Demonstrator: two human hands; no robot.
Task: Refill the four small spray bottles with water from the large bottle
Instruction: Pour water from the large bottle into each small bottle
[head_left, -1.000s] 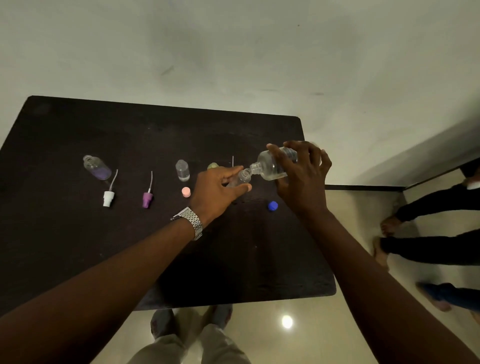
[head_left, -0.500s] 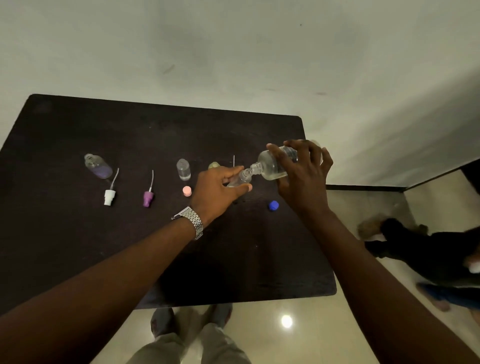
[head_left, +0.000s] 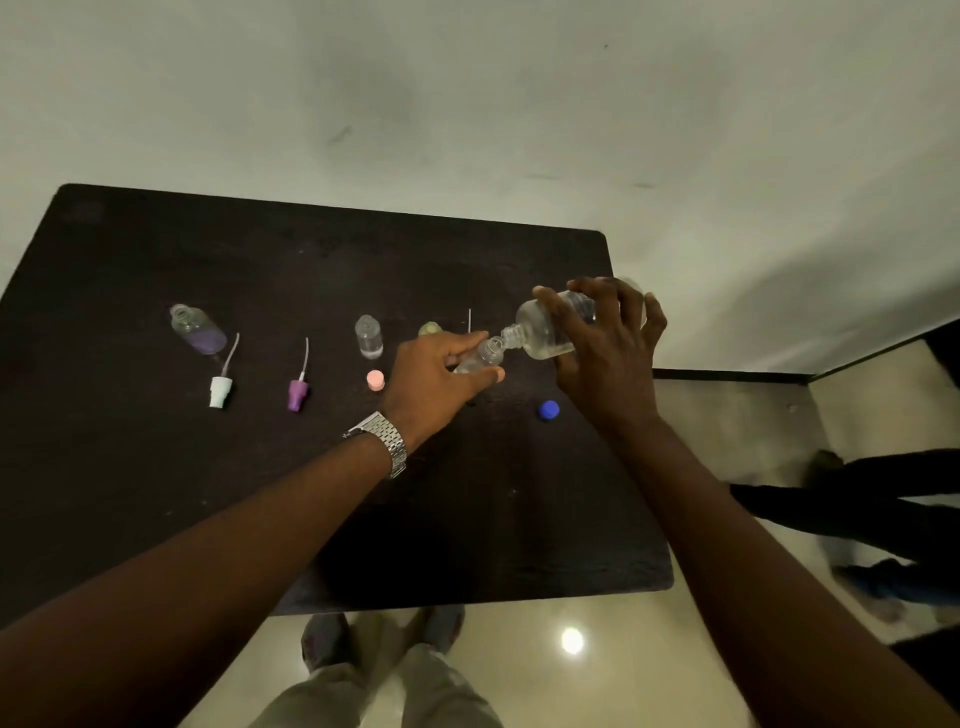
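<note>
A person is standing at a dark wooden table (head_left: 156, 493), looking down at both bare hands working over its far right part. The right hand (head_left: 610, 358) is wrapping its fingers around a large clear plastic bottle (head_left: 545, 330), tilting it so the open neck is pointing down and to the left. The left hand (head_left: 434, 376), wearing a silver metal-link wristwatch (head_left: 382, 441), is closing its fingers and thumb around a small clear spray bottle (head_left: 480, 358) and is angling it so that its open mouth is meeting the neck of the large bottle.

Just beyond the left hand's knuckles, a small pale green item (head_left: 429, 328) and a thin white dip tube (head_left: 469, 321) are partly showing; what they are attached to cannot be told. To the left of the left hand, a small clear upright bottle (head_left: 369, 338) is standing uncapped, with a pink round cap (head_left: 375, 380) lying just in front of it. Farther left, a purple spray nozzle with its tube (head_left: 297, 392) and a white spray nozzle with its tube (head_left: 221, 387) are lying on the table. Farthest left, a small clear bottle with a purple tint (head_left: 197, 330) is sitting uncapped and leaning. A blue round cap (head_left: 548, 410) is lying on the table just below the right hand.
</note>
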